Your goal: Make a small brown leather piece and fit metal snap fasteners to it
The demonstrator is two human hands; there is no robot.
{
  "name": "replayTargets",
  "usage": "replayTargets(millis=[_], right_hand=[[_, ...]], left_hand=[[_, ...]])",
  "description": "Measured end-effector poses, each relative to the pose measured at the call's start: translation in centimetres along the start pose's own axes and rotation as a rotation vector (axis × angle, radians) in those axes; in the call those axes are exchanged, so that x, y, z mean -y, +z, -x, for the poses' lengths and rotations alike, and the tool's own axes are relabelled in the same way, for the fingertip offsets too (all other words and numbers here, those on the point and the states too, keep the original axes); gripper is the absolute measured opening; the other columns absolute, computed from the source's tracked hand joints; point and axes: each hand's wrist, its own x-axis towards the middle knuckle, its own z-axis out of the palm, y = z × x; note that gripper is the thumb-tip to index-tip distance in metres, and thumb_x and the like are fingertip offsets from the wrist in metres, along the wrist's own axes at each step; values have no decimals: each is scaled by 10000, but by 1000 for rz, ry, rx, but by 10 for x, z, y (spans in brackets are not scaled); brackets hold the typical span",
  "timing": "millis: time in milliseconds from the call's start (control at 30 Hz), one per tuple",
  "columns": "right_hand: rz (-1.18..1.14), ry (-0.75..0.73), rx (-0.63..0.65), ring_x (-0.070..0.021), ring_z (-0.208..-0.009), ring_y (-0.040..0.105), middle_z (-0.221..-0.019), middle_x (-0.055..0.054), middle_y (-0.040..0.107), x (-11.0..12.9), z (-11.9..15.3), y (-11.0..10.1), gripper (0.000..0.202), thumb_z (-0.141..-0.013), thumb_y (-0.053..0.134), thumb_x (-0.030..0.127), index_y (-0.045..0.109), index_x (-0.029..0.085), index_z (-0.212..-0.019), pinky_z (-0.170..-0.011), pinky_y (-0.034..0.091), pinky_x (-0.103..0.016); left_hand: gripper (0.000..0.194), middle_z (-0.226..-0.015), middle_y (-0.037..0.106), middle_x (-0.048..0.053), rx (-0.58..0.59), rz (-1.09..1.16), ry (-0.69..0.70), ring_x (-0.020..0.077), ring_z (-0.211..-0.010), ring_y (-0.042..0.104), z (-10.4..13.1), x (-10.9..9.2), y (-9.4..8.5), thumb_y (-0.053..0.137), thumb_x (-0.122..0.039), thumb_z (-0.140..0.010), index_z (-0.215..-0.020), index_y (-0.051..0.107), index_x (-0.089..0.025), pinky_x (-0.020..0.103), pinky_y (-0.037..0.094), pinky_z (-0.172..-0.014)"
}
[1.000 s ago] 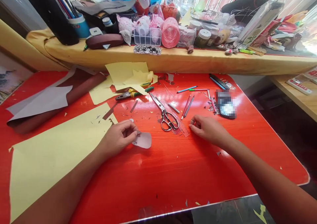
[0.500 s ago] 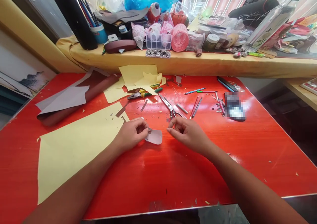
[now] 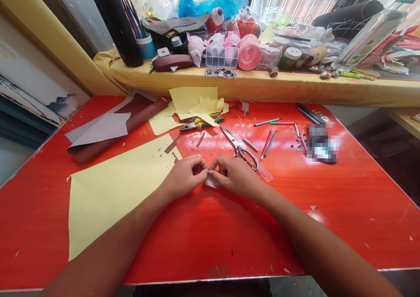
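Note:
A small pale grey piece with rounded corners is mostly covered by my hands over the red table. My left hand pinches its left edge between thumb and fingers. From the right, my right hand meets it, thumb and forefinger pressed together at the piece's upper edge, the fingertips of both hands almost touching. Whether a thread or needle is between the right fingertips is too small to tell. Scissors lie just behind my right hand, over a pink ruler.
A large yellow sheet lies at left, with a brown roll behind it. Pliers and yellow scraps lie at the back. Pens and a blurred dark object are at right. Boxes and jars line the sill.
My right hand has come left to meet my left hand at the grey piece, now largely covering it. The camera view has shifted, so the scene sits further right.

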Motion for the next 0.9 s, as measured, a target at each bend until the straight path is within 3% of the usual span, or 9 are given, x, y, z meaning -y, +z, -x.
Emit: replayTargets(millis=[467, 900], right_hand=[[-171, -26, -53, -118, -564, 459, -600, 68, 552, -20, 2, 12, 76, -959, 701, 280, 688, 213, -926, -569, 285, -257], [-189, -43, -49, -123, -609, 525, -674, 50, 624, -23, 3, 14, 82, -964, 699, 295, 683, 215, -953, -583, 310, -257]], left_hand=[[164, -773, 627, -3, 41, -3, -43, 155, -696, 525, 1, -1, 0, 647, -349, -877, -842, 706, -200, 278, 397, -622], [179, -750, 605, -11, 63, -16, -39, 141, -666, 497, 1, -5, -1, 653, -360, -876, -841, 704, -192, 270, 386, -597]])
